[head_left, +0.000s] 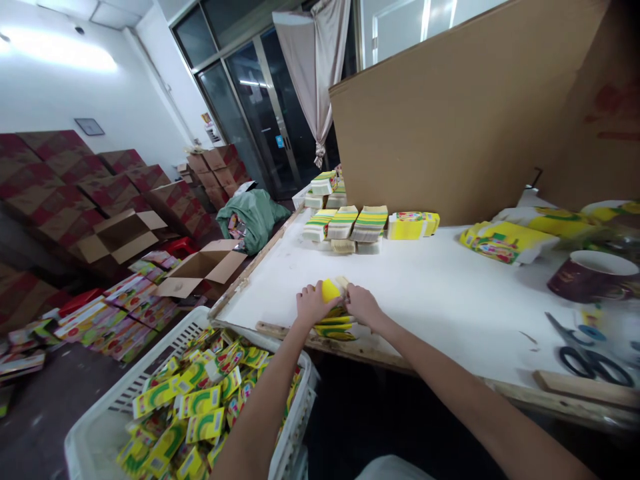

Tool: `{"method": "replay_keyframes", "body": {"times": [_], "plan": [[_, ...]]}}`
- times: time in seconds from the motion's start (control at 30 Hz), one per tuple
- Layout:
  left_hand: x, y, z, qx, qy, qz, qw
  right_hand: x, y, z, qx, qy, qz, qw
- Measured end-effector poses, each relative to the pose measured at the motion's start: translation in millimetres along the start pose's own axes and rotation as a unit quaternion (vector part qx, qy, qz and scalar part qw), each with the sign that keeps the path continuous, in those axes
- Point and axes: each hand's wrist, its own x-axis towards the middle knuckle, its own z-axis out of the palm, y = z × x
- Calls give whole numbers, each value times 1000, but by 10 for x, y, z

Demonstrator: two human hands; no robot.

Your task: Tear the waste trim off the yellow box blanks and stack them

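At the front edge of the white table (425, 287), my left hand (313, 305) is closed on a small yellow packet (330, 290). My right hand (364, 307) pinches at its pale right end, which is blurred. Right below my hands lies a small pile of flat yellow and green packets (335, 328), partly covered by my fingers. Several bundled stacks of yellow, green and white cards (369, 223) stand farther back on the table. Beside them lies a row of yellow printed packets (410, 225).
A white plastic basket (85, 427) full of yellow packets stands at lower left. On the table's right are scissors (590, 360), a dark mug (590, 277) and more yellow cartons (507, 240). A large cardboard sheet (450, 120) rises behind. Open boxes (205, 267) stand left.
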Motion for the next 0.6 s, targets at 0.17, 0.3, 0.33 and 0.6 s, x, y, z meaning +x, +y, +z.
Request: {"method": "replay_keyframes", "body": {"times": [0.17, 0.3, 0.33, 0.6], "plan": [[0, 6, 11, 0, 1, 3, 1000, -23, -8, 99, 58, -29, 65, 996], [2, 9, 5, -2, -6, 1, 1000, -73, -56, 152, 113, -77, 61, 989], [3, 9, 2, -1, -8, -1, 1000, -77, -76, 158, 121, -82, 58, 988], [8, -4, 11, -5, -2, -8, 1000, -71, 55, 29, 93, -40, 39, 994]]}}
